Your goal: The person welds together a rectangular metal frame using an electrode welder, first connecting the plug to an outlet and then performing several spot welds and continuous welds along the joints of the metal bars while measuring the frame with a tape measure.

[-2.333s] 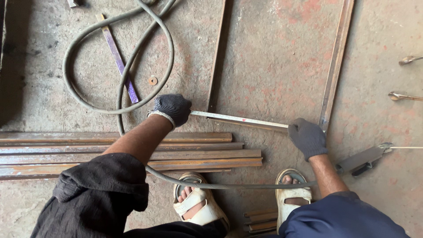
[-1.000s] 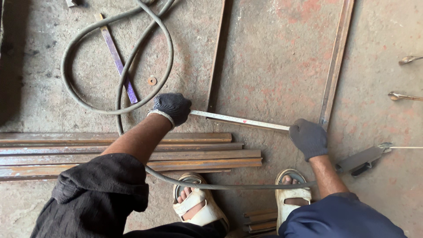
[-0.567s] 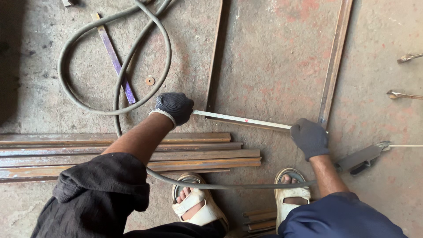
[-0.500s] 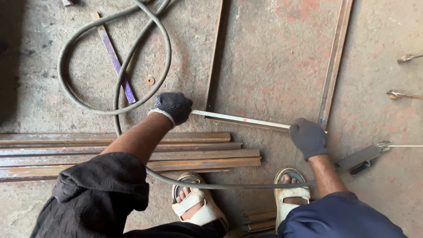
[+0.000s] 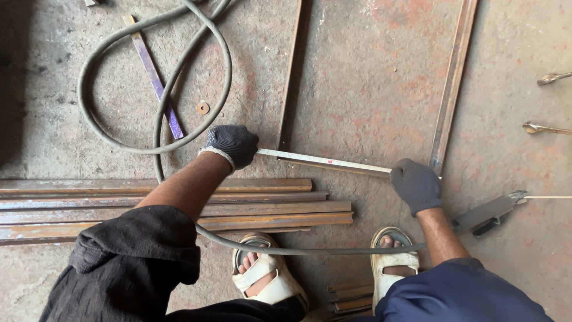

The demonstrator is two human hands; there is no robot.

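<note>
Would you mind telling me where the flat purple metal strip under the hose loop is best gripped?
Grip the flat purple metal strip at its upper end, coming from above-left. That end lies bare on the floor, while the grey rubber hose crosses over its lower part.

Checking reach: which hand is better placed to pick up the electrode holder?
Right, probably. The right hand holds the tape measure close beside the electrode holder; the left hand is at the tape's far end.

A measuring tape (image 5: pixel 325 161), a thin pale blade with fine markings, lies stretched flat and slightly slanted across the rusty floor; its left end sits under a dark glove, its right end under another; it runs alongside a thin metal bar.
</note>
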